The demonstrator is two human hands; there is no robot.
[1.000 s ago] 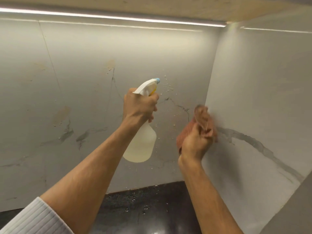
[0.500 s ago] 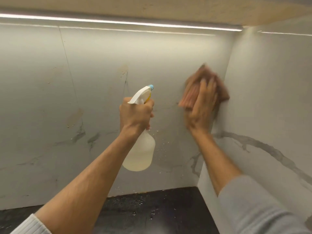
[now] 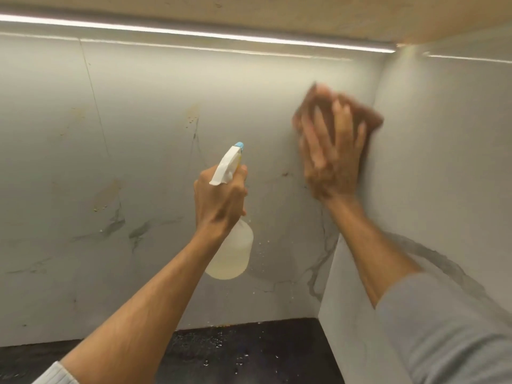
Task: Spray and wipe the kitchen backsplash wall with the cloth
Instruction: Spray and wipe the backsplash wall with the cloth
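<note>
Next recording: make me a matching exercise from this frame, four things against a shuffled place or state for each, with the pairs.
Things:
1. spray bottle
2. cloth
3. countertop
4. light strip

Place or state:
A. glowing line along the top
B. pressed under the right hand, near the corner
C. gripped by the left hand
D. dark, dotted with droplets

Pairs: 1-C, 2-B, 3-D, 4-A

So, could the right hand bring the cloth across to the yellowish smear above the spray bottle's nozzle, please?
Probably yes: the right hand presses the cloth to the same wall, and the smear sits above the spray bottle, bare wall between.
</note>
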